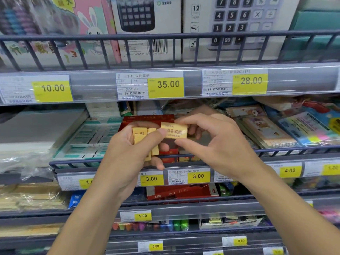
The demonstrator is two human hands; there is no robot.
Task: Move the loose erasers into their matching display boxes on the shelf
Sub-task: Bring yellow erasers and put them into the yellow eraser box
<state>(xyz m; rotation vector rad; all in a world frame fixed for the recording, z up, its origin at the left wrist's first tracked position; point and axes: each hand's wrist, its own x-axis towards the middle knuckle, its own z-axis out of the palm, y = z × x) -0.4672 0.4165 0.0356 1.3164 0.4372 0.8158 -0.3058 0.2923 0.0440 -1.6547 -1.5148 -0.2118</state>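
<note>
While my left hand cups several yellow erasers, my right hand pinches one eraser above the red display box; I'd lower it flat, print upward

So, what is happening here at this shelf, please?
A person is sorting erasers at a shop shelf. The left hand grips a small bunch of yellow erasers. The right hand pinches one wrapped yellow eraser between thumb and fingers, just above the red display box on the middle shelf. That eraser is not yet in the box.
</note>
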